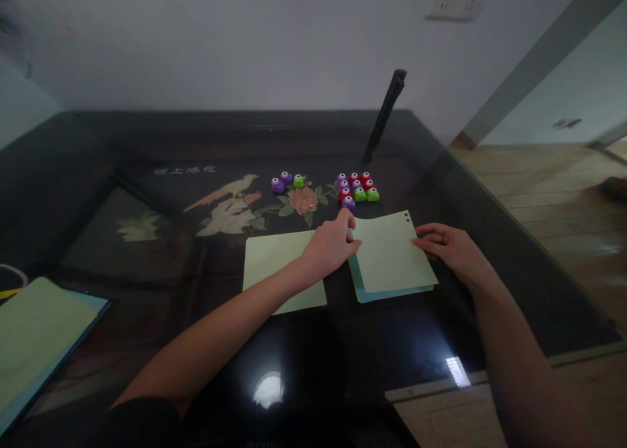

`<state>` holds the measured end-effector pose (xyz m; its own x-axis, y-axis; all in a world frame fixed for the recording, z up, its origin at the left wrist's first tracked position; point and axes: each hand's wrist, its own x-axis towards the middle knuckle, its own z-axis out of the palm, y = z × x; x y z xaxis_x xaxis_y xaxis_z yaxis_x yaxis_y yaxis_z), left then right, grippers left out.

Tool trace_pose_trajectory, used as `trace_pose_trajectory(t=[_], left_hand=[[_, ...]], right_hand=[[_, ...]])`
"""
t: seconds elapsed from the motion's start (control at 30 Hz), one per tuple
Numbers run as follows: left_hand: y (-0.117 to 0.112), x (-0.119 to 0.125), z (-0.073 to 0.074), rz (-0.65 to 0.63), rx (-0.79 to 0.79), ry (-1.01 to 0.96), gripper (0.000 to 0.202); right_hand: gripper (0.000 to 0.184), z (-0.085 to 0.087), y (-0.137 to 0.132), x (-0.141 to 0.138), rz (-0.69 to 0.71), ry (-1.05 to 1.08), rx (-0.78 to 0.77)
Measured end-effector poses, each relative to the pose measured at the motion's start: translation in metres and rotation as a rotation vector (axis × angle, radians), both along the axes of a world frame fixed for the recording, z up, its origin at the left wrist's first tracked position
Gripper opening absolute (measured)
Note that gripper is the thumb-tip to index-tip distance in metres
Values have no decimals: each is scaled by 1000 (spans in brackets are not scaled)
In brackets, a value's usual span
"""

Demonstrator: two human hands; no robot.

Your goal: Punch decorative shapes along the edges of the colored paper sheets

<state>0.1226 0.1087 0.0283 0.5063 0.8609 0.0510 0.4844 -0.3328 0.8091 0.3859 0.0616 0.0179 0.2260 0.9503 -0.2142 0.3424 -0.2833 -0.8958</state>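
Observation:
A pale green sheet of paper [386, 255] lies over a blue sheet [360, 285], slightly askew, with small dark spots at its top right corner. My left hand [333, 242] is closed at the upper left edge of this stack, fingers pinching the paper. On the other side, my right hand [450, 249] pinches the right edge between thumb and fingers. Under my left forearm, another pale green sheet [269, 255] rests on the table, partly covered.
Small purple, red and green pieces with white round tops form a cluster [357, 188] behind the stack. Three more, including a green one [298, 181], sit to its left. A black pen-like stick [385, 118] stands upright. More paper [44, 337] lies at the left on the dark glossy table [161, 343].

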Motion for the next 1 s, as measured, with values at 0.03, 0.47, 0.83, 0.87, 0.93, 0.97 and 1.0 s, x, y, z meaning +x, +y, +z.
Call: trace_pose_trajectory(t=[0.03,0.47,0.83,0.87,0.93,0.97,1.0], left_hand=[[-1,1,-1,-11,0,36,29],[-2,-2,-11,-62,-119,175,26],[-3,1,-11,-89,-93,245,26],[-3,1,-11,-90,-88,254,26],[-3,1,-10,-92,-81,266,26],[-4,2,-10,-94,-78,269,26],[-4,2,-10,-96,-74,272,25]], right_hand=[[48,-2,-1,1,10,-13,0],[32,-6,-1,-2,134,-198,9],[32,-6,-1,-3,130,-412,1],[32,-6,-1,-4,130,-433,0],[32,-6,-2,-4,135,-465,-2],[32,-6,-2,-4,134,-476,-1],[31,-6,-2,-4,131,-486,2]])
